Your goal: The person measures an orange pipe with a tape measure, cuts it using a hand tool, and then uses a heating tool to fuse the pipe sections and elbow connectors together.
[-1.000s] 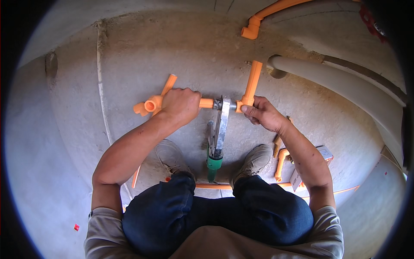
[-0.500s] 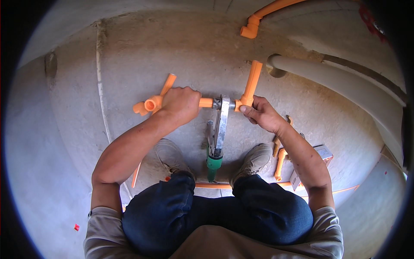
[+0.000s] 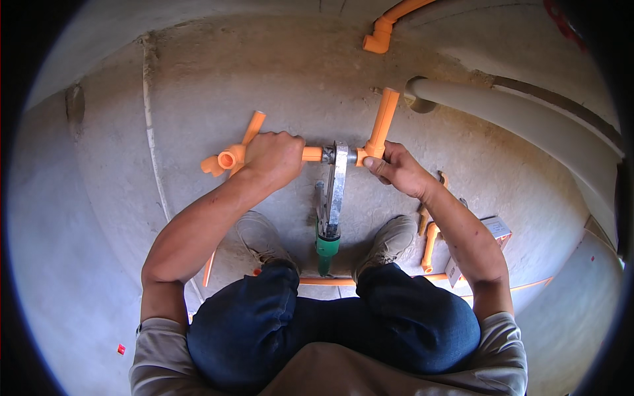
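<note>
My left hand is closed round an orange plastic pipe, whose right end meets the heating socket of a pipe welding iron. Left of that fist sits an orange fitting with a short branch pipe slanting up. On the iron's other side, my right hand grips an orange tee fitting by thumb and fingers, the tee against the opposite socket. A straight orange pipe rises from the tee. The iron's green handle points down between my shoes; neither hand touches it.
An orange elbow pipe hangs at the far wall. A thick grey pipe curves along the right. By my right forearm lie an orange pipe piece, a wrench-like tool and a box. A long orange pipe runs behind my shoes.
The view has shifted slightly. Both hands keep their grips, and the pipe and tee stay at the iron's two sides with little visible change.
</note>
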The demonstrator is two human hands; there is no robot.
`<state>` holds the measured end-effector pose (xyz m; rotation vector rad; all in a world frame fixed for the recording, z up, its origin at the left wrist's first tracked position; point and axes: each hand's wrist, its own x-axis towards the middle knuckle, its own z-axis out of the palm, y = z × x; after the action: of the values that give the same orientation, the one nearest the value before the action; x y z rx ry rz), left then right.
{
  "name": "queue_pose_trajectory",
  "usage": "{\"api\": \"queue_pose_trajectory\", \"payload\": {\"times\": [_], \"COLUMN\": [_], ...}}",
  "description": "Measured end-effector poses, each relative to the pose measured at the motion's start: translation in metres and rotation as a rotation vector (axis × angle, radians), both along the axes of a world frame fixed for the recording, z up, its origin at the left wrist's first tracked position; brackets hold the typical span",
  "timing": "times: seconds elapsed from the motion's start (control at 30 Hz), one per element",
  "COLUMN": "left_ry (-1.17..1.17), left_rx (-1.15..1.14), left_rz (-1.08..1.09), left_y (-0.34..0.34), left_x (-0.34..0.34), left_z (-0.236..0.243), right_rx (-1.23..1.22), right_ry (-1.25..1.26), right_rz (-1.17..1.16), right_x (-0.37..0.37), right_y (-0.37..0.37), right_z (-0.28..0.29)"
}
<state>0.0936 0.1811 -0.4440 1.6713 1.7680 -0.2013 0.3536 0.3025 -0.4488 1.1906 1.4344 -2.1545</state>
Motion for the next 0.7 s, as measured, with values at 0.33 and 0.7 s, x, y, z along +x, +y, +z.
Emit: {"api": "queue_pose_trajectory", "payload": {"times": [0.33, 0.7], "left_ry": [0.054, 0.063], "left_rx": [0.093, 0.108], "left_rz": [0.002, -0.002], "left_y": [-0.0057, -0.0051], "left_x": [0.0023, 0.0054], "left_z": [-0.0050, -0.0069], "right_rx": [-0.060, -0.119], "right_ry": [0.023, 0.056], "right_rz": [-0.010, -0.065], "right_x": [-0.0013, -0.0001], "right_y": [0.0010, -0.0005], "right_z": [-0.0031, -0.0046]}}
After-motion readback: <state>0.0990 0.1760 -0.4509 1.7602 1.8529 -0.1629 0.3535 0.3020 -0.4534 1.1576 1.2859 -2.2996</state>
